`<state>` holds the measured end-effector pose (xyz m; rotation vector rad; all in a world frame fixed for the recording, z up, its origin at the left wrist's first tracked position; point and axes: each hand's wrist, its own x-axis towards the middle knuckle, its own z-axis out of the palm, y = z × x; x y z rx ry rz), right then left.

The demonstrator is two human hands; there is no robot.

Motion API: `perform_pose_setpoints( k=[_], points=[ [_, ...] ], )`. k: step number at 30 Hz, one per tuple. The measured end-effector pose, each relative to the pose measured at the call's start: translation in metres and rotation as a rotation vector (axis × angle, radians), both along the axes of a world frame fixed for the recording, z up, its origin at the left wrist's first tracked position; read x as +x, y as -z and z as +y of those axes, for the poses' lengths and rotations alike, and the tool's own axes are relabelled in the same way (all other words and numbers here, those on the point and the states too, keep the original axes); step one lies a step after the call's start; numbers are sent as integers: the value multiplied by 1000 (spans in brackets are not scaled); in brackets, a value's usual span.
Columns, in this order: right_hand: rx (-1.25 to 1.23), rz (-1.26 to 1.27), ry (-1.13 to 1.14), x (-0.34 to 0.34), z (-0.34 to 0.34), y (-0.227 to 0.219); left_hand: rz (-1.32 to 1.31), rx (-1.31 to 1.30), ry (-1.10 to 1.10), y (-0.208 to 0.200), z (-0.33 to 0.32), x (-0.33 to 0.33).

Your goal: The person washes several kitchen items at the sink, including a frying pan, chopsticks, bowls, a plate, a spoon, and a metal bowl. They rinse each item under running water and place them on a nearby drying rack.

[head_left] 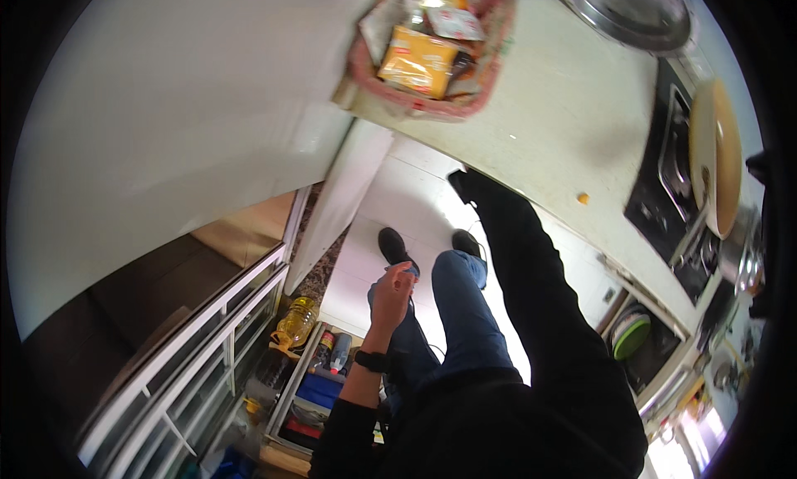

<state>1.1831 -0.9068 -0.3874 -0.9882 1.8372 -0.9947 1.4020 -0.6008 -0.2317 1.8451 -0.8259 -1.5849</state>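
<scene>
My left hand (393, 295) hangs in front of my left knee, its fingers loosely curled and nothing visible in them. A dark band (371, 361) circles that wrist. My right arm (531, 263), in a black sleeve, reaches forward to the near edge of the pale countertop (573, 122). A small dark shape (458, 180) shows at the sleeve's end; the right hand's fingers are hidden there, and I cannot make out what they touch. Above that edge stands a pink-rimmed basket (388, 91) with packets, among them a yellow packet (418, 62).
A pan (716, 159) stands by the black stove (656, 188) at right; a metal lid (635, 14) lies beyond. Below is an open cabinet with a green bowl (631, 338). At left are a large white panel (183, 89), an oil bottle (297, 321) and an open drawer (286, 396).
</scene>
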Motion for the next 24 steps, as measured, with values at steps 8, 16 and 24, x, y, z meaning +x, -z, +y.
perform_pose_setpoints(
  k=[8,16,24],
  points=[
    [73,-176,-235,49,63,-46,-99,-88,-186,-76,21,7],
    [835,-658,-1112,145,309,-260,-433,-66,-728,-234,175,-48],
    [982,-450,-1912,135,518,-387,-430,45,-1429,-288,391,-179]
  ],
)
